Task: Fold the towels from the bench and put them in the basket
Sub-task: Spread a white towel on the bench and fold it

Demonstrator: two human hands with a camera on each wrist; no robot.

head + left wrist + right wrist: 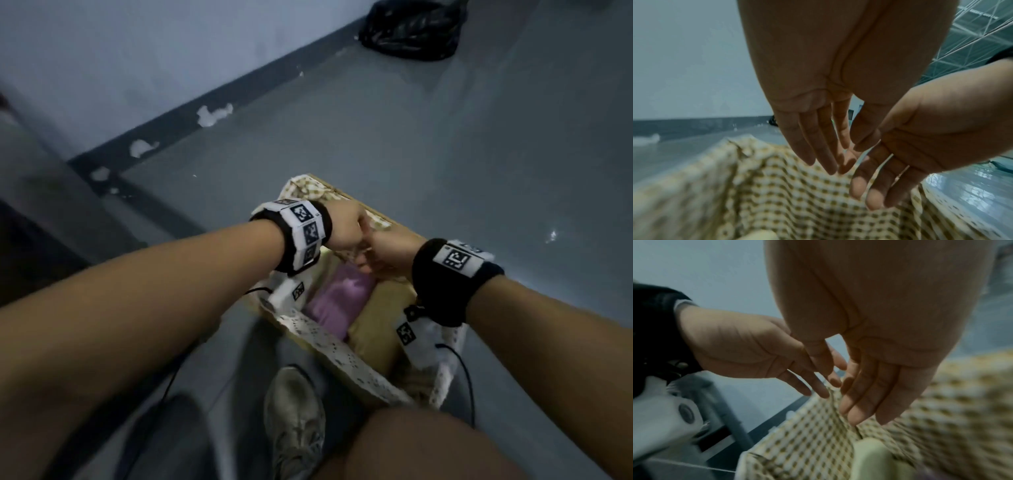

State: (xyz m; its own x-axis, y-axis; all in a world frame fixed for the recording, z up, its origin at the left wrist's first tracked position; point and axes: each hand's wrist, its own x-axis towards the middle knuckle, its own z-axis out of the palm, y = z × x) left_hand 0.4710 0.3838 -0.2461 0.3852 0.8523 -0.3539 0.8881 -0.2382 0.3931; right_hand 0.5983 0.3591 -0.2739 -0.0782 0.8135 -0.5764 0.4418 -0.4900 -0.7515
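From the head view, the left hand [346, 228] and right hand [387, 255] are seen meeting over the gingham-lined basket [342, 359], where a purple towel [342, 301] and a tan towel [380, 322] are already laid folded. At the left wrist, fingers [818, 146] are shown straight and relaxed, nothing gripped, above the checked liner [787, 194]. At the right wrist, fingers [865, 395] are likewise loose beside a pale green towel [873, 459]; the stack is probably best pressed flat before withdrawal.

From head height we look steeply down on the basket [342, 356]; both wrist cameras sit close, facing along the fingers [824, 155], sharing its checked lining [807, 434].
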